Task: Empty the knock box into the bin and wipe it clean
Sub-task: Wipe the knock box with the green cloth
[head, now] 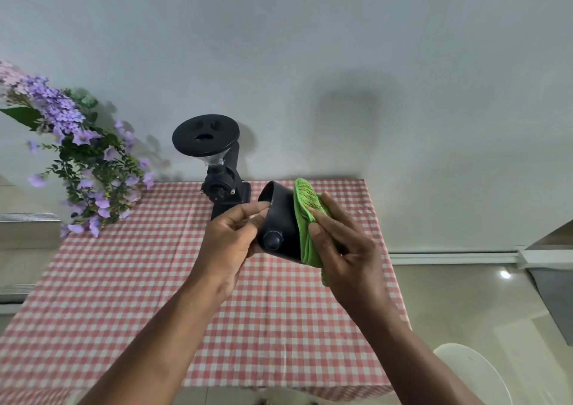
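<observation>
A black round knock box (280, 218) is held tipped on its side above the table, its open mouth turned to the left. My left hand (229, 243) grips it at the rim, with fingers curled over the edge. A green cloth (305, 215) lies against the box's base on the right side. My right hand (344, 243) holds the cloth and presses it onto the box. The inside of the box is hidden. No bin is in view.
A table with a red-and-white checked cloth (155, 280) lies under my hands. A black coffee grinder (217, 166) stands at its far edge by the wall. Purple flowers (77, 156) stand at the far left. A white chair (471, 370) is at the lower right.
</observation>
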A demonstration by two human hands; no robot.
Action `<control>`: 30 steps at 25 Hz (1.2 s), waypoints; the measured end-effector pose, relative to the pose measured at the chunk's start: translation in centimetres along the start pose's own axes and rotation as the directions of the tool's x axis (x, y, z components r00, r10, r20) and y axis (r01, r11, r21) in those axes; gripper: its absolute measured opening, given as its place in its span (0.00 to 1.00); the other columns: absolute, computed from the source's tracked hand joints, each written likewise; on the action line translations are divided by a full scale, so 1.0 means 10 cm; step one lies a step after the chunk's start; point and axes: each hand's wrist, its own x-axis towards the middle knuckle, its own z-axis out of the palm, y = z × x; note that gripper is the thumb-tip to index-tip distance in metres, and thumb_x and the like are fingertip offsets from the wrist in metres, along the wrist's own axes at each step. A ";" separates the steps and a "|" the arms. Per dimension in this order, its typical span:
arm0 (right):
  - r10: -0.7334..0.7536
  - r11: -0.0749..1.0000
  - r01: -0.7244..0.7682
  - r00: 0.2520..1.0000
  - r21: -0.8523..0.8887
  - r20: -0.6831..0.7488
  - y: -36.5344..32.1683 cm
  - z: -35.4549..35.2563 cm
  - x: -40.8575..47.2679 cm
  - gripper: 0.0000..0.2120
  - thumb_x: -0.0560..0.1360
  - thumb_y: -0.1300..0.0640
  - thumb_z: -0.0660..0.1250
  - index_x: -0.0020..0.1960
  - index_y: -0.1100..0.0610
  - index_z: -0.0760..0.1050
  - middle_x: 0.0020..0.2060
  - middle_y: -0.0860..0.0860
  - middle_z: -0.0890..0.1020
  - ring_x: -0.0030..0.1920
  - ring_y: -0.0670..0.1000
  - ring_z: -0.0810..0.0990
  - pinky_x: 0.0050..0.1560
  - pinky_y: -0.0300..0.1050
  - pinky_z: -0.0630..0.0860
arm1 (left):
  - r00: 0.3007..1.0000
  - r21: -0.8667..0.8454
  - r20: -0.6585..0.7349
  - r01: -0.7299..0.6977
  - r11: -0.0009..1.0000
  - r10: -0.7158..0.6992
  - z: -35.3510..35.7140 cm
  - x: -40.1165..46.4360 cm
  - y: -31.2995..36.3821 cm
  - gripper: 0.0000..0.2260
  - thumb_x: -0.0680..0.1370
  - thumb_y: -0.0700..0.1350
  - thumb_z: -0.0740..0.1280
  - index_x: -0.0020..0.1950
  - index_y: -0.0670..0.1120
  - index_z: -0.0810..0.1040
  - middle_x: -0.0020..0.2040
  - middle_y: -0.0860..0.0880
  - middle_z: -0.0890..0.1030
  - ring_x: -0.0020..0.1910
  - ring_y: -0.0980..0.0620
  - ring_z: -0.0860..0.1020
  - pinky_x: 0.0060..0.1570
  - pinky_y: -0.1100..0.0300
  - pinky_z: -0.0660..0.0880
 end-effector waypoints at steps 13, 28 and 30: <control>-0.385 0.855 0.426 0.904 -0.297 0.186 -0.41 0.18 0.35 0.11 0.83 0.62 0.71 0.63 0.59 0.87 0.66 0.55 0.86 0.69 0.51 0.83 0.68 0.50 0.80 | 0.976 -0.026 0.198 -0.087 0.996 0.091 0.14 -0.15 0.06 0.03 0.77 0.40 0.74 0.47 0.44 0.89 0.37 0.47 0.87 0.33 0.52 0.83 0.36 0.61 0.80; -0.322 0.843 0.388 0.919 -0.371 0.229 -0.34 0.04 0.29 0.20 0.86 0.56 0.65 0.77 0.60 0.75 0.75 0.54 0.78 0.78 0.51 0.74 0.78 0.58 0.70 | 0.958 -0.258 0.285 0.100 0.961 -0.023 0.06 -0.12 0.02 0.07 0.74 0.35 0.73 0.49 0.40 0.90 0.36 0.45 0.86 0.33 0.52 0.84 0.34 0.61 0.82; -0.161 0.899 0.224 0.968 -0.376 0.193 -0.36 -0.04 0.47 0.19 0.87 0.54 0.63 0.76 0.57 0.77 0.73 0.52 0.80 0.76 0.48 0.76 0.77 0.53 0.71 | 0.969 -0.259 0.247 0.092 0.961 -0.026 0.11 -0.10 -0.01 0.08 0.73 0.35 0.73 0.48 0.41 0.91 0.30 0.48 0.83 0.29 0.56 0.80 0.31 0.63 0.79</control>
